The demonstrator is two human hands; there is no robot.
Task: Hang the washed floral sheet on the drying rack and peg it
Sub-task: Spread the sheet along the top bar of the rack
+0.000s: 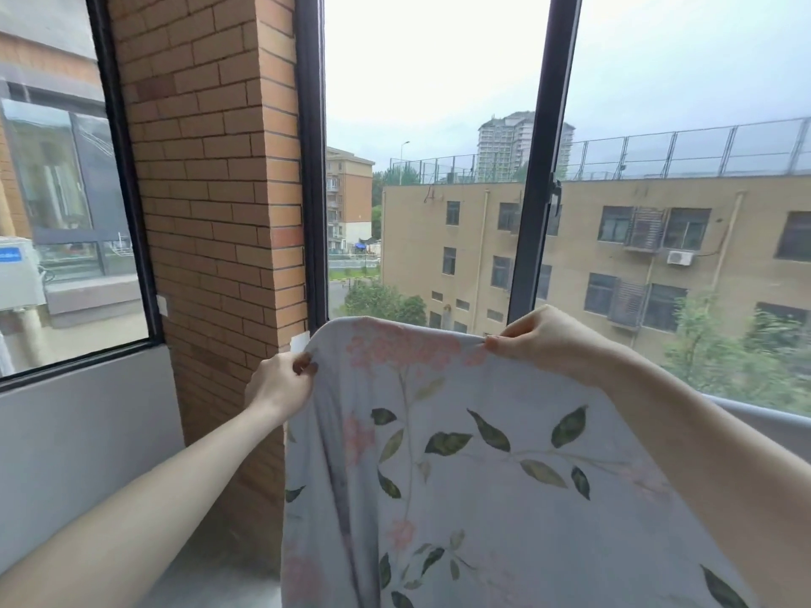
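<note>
The floral sheet (461, 489), pale blue-grey with pink blossoms and green leaves, hangs spread in front of me at lower centre. My left hand (281, 383) pinches its top edge at the left. My right hand (540, 337) pinches the same edge further right, a little higher. The cloth between the hands is stretched into a shallow arch and drops out of view at the bottom. No drying rack or pegs appear in view.
A brick pillar (210, 204) stands just behind my left hand. Dark window frames (311, 160) flank it, with tall panes facing buildings and trees outside. A grey sill and low wall (79, 432) run below the left window.
</note>
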